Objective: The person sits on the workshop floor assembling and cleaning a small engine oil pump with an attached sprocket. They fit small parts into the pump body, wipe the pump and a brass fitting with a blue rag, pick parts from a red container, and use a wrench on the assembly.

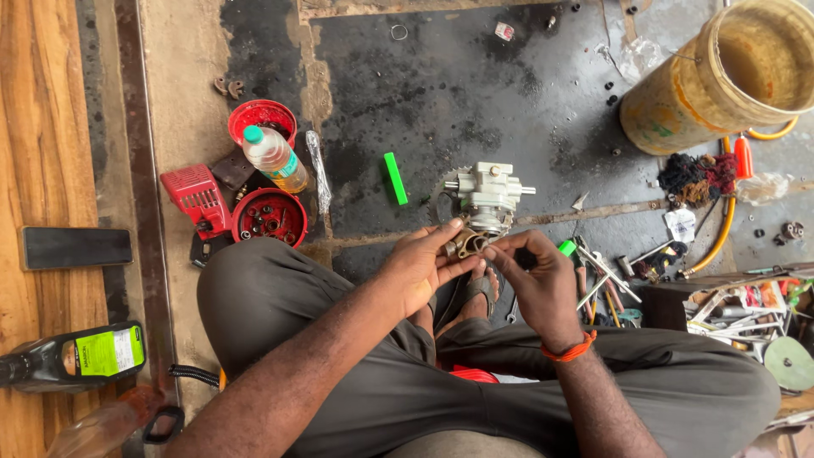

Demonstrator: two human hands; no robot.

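Both hands pinch one small brass fitting (467, 244): left hand (417, 270) cups it, fingers curled shut around its side; right hand (536, 284) has fingertips (494, 251) closed on its end. The pump body (489, 196) sits just beyond the fingertips. Best keep the left grip firm and turn gently.

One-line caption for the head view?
Seated person's left hand and right hand hold a small brownish metal part above a grey engine block.
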